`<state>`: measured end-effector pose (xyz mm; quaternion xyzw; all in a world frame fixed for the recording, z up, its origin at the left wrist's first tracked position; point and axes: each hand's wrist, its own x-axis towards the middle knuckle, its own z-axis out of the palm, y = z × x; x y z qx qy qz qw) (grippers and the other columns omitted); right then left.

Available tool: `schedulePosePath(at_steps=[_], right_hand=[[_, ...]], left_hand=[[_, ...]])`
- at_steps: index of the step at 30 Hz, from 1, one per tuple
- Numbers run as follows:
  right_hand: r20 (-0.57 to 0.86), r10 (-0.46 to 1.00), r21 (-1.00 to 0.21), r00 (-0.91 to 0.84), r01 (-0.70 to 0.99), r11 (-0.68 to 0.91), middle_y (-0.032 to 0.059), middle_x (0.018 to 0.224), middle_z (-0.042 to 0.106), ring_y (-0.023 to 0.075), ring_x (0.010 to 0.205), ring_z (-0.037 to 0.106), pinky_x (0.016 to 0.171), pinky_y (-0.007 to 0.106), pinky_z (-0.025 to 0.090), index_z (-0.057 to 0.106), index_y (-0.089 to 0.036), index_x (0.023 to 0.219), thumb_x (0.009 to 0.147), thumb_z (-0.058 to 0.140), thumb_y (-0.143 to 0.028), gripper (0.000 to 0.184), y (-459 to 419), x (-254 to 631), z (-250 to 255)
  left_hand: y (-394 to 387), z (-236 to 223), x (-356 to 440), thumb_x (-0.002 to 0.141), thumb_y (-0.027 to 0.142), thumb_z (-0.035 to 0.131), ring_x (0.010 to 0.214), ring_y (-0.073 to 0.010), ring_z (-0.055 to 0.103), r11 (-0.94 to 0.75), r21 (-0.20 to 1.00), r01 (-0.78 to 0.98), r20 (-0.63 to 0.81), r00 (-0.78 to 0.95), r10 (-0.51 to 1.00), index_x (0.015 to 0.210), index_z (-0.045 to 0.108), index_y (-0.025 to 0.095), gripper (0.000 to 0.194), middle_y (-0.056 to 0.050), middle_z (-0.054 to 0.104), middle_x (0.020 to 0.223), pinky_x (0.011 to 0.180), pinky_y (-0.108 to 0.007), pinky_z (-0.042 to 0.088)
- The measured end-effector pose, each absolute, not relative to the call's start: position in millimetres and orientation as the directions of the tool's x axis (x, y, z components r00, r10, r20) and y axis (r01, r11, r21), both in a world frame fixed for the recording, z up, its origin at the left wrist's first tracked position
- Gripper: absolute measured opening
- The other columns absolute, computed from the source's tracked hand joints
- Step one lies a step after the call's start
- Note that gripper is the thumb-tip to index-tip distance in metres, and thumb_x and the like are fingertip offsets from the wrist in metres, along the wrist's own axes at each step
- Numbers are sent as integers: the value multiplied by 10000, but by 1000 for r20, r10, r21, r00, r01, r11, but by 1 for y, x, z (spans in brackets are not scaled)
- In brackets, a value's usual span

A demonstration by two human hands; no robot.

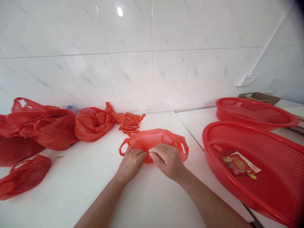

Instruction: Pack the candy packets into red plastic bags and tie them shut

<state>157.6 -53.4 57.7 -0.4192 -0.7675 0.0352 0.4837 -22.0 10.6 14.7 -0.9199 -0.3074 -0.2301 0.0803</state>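
A thin red plastic bag (152,136) lies on the white table with its mouth spread open and a loop handle at either end. My left hand (133,163) has its fingers curled over the near edge of the bag, beside the left handle. Close to it, my right hand (168,160) is closed in a pinch on that same near edge, with the thumb toward me. The fingertips of both hands nearly meet. What lies inside the bag, if anything, is hidden from me.
Several filled red plastic bags (53,128) stand along the left, with a crumpled red bag (129,122) near the wall. At the right are a large red basket (228,186) holding red-and-gold packets (239,164), a second red basket (239,101) and a brown box (263,97).
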Motion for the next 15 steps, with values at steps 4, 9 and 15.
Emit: schedulePosePath(at_steps=[4, 9, 15], right_hand=[[749, 600, -352, -281, 599, 719, 6, 704, 621, 130, 598, 544, 557, 265, 452, 554, -248, 1027, 843, 503, -179, 204, -119, 165, 100], [696, 685, -186, -215, 868, 461, 30, 831, 679, 155, 726, 629, 612, 267, 490, 594, -297, 1001, 842, 525, -267, 176, -164, 230, 136], [242, 927, -419, 288, 892, -168, 94, 888, 695, 181, 759, 652, 591, 283, 439, 697, -221, 913, 765, 614, -388, 238, -131, 356, 124]], left_hand=[[17, 14, -29, 834, 67, 393, 725, -169, 572, -792, 0, 610, 519, 677, 522, 908, 632, 197, 282, -27, 634, 772, 875, -407, 382], [21, 8, -33, 843, 71, 375, 720, -168, 585, -786, 9, 618, 555, 651, 518, 937, 629, 203, 301, -30, 661, 815, 864, -409, 394], [21, 7, -33, 831, 73, 417, 790, -172, 592, -780, -4, 625, 625, 611, 486, 920, 626, 210, 265, -24, 670, 871, 952, -442, 351]])
